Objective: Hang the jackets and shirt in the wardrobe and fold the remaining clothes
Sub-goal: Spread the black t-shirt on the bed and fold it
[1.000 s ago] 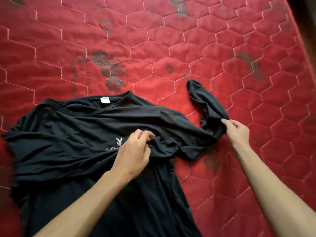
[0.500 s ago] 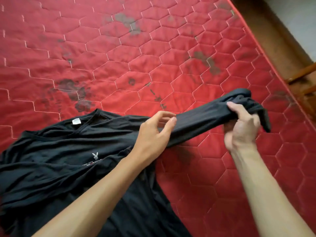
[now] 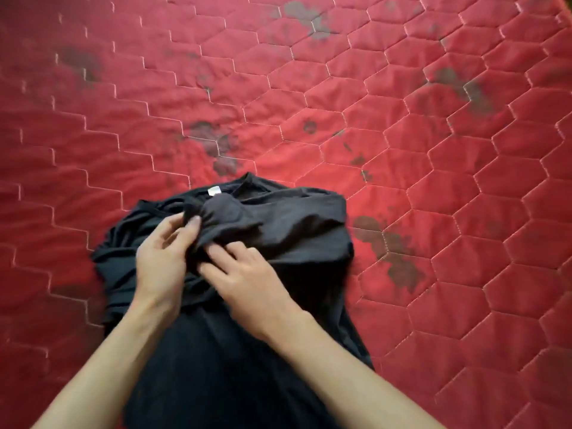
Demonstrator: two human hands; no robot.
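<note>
Folding a tee (image 3: 294, 233) on a mattress (image 3: 433, 150), the left hand (image 3: 164, 258) pinches the sleeve (image 3: 223, 209), now drawn across from the far right. The right hand (image 3: 247, 280), fingers spread, presses cloth beside it. That side's fold looks nearly done.

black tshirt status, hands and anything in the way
Hands: left hand pinches the sleeve, right hand flat on the black t-shirt. Shirt on red mattress, part folded. Nothing blocking.

The sleeve (image 3: 223, 212), earlier stretched rightward, now lies folded over the black shirt (image 3: 309, 239); left hand (image 3: 164, 258) and right hand (image 3: 250, 283) meet there.
</note>
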